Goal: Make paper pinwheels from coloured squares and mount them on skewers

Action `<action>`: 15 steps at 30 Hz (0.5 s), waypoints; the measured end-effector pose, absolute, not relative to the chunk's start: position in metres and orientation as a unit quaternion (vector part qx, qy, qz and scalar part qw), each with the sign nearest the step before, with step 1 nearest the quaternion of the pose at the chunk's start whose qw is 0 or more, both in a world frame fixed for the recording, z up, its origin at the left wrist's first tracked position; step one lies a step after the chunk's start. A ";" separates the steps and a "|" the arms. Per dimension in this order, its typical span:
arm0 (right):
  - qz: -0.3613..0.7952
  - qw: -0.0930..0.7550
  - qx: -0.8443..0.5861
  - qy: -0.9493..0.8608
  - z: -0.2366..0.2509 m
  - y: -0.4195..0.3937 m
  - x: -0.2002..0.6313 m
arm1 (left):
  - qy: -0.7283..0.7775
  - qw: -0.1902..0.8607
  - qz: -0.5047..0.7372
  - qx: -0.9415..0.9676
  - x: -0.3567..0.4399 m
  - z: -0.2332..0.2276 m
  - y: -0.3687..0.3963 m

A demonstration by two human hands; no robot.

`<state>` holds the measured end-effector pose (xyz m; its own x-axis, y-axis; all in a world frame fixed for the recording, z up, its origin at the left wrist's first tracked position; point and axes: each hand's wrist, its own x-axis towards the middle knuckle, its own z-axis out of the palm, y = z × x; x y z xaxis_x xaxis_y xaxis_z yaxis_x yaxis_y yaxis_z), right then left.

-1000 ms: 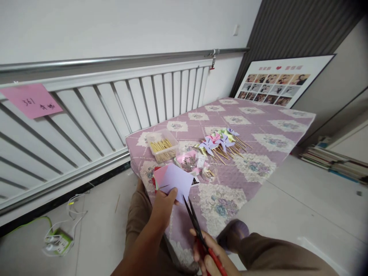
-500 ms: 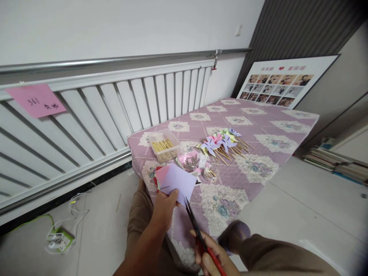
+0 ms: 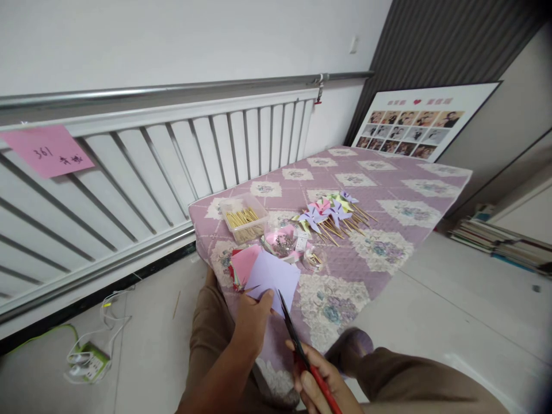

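My left hand point(image 3: 255, 313) pinches a square of lilac paper point(image 3: 276, 271) between thumb and fingers; a slit shows near its left corner. Red-handled scissors point(image 3: 293, 336) are gripped in my right hand point(image 3: 317, 376), their dark blades pointing up and left with the tips at the paper's lower edge. A stack of coloured paper point(image 3: 245, 261), pink on top, lies just beyond the lilac square. Several finished paper pinwheels point(image 3: 330, 213) on sticks rest farther back on the table.
On the floral tablecloth point(image 3: 336, 310) stand a clear box of wooden sticks point(image 3: 244, 221), a container of small metal pieces point(image 3: 282, 242) and a small round tub point(image 3: 313, 259). A radiator point(image 3: 172, 172) runs behind the table. A power strip point(image 3: 90, 362) lies on the floor at left.
The lilac paper has turned and shifted slightly right, uncovering more of the pink sheet. The scissor tips now overlap its lower edge more.
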<state>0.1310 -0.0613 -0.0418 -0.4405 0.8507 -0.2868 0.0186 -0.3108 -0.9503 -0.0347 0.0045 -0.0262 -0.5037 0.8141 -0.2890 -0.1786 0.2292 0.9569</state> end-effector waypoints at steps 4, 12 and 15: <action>0.699 0.286 -0.405 -0.515 -0.075 -0.052 0.129 | 0.640 0.432 0.577 0.265 -0.033 -0.028 0.005; 0.718 0.292 -0.389 -0.498 -0.080 -0.056 0.130 | 0.652 0.422 0.569 0.271 -0.033 -0.029 0.003; 0.726 0.296 -0.378 -0.493 -0.083 -0.055 0.129 | 0.653 0.419 0.571 0.270 -0.033 -0.032 0.003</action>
